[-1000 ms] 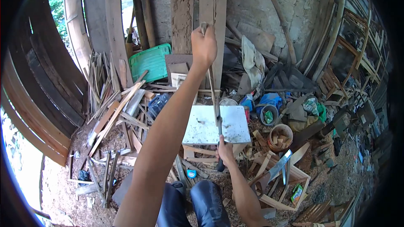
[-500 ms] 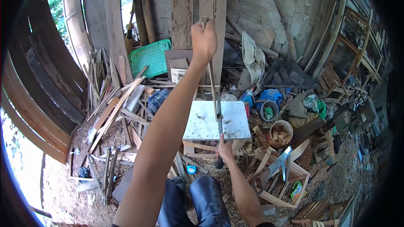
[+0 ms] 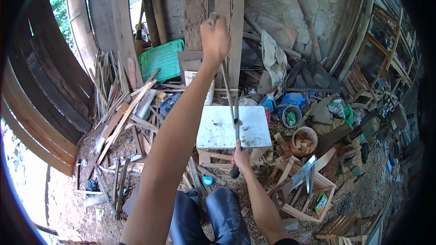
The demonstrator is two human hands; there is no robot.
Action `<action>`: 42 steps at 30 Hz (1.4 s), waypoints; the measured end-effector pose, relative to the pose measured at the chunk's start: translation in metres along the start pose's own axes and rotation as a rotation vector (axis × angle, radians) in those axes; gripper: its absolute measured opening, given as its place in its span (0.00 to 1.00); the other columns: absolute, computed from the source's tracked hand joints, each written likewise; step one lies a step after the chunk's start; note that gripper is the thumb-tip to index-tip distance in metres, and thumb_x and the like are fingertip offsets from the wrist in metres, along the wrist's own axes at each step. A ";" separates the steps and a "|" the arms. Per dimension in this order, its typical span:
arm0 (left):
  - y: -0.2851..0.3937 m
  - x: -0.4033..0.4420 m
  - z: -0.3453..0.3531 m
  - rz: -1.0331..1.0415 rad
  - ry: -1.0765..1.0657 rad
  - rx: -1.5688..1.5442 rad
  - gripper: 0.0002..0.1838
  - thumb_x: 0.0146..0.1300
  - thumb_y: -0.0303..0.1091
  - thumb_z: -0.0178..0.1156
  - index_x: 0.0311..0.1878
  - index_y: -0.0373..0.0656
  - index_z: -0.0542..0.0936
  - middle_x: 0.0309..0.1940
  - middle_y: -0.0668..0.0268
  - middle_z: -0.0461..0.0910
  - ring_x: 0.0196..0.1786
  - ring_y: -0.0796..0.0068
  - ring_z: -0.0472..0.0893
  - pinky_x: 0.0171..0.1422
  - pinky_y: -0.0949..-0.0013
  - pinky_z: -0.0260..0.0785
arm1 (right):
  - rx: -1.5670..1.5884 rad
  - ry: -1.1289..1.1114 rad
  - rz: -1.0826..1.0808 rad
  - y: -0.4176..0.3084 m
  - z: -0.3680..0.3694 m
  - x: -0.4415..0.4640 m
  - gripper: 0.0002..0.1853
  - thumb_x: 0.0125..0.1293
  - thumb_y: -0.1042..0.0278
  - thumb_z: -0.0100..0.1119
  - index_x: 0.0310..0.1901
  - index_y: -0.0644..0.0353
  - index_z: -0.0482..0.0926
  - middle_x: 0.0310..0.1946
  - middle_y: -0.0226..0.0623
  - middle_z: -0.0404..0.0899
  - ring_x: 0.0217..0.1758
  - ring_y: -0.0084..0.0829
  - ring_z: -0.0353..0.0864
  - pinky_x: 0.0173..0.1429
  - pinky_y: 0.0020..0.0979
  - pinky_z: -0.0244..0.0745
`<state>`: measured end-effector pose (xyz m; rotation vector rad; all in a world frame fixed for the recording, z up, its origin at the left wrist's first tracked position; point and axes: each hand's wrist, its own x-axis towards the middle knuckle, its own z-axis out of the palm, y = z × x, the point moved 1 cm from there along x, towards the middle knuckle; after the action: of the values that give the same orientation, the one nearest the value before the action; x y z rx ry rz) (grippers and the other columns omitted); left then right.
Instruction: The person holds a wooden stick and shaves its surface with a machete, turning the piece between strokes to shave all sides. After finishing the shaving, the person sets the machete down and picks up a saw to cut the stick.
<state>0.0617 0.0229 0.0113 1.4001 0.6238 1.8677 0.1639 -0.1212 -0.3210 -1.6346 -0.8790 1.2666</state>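
My left hand, raised high in front, is closed around the upper end of a thin wooden stick. The stick slants down to the white tabletop of a small stool-like stand, its lower end over the middle of the surface. My right hand grips a machete near its dark handle, which pokes out below the fist. Its narrow grey blade points away from me, over the tabletop and against or just beside the stick's lower part; contact is unclear. Small chips and dark specks lie on the white surface.
To the right, a handsaw lies across a wooden frame, near a bucket of wood pieces. A blue tape measure is on the shavings-covered ground. Scrap sticks and a green crate lid are at left.
My left hand has shifted slightly left with the stick's upper end, so the stick leans more. The machete and my right hand have moved a little up and left.
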 end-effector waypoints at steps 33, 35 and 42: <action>-0.017 0.011 0.012 0.104 -0.023 0.026 0.14 0.61 0.32 0.50 0.19 0.46 0.66 0.14 0.76 0.61 0.16 0.86 0.58 0.20 0.75 0.50 | -0.319 0.020 -0.018 0.031 -0.014 0.008 0.30 0.71 0.43 0.36 0.39 0.71 0.71 0.12 0.33 0.68 0.12 0.28 0.68 0.19 0.33 0.65; -0.021 0.010 0.017 0.125 -0.028 -0.002 0.13 0.61 0.32 0.50 0.20 0.47 0.66 0.14 0.76 0.61 0.16 0.87 0.59 0.20 0.76 0.50 | -0.045 -0.038 0.128 0.008 -0.017 -0.018 0.31 0.70 0.42 0.37 0.38 0.71 0.71 0.12 0.35 0.67 0.11 0.31 0.68 0.18 0.34 0.65; -0.015 0.002 0.025 0.092 -0.042 0.042 0.13 0.62 0.33 0.52 0.20 0.46 0.66 0.14 0.76 0.62 0.16 0.86 0.60 0.19 0.76 0.51 | 0.057 -0.030 -0.087 -0.069 -0.034 -0.032 0.31 0.68 0.38 0.39 0.20 0.59 0.66 0.10 0.29 0.65 0.09 0.23 0.63 0.14 0.27 0.61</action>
<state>0.0887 0.0329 0.0094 1.5146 0.5904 1.9006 0.1880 -0.1315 -0.2421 -1.5206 -0.9147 1.2483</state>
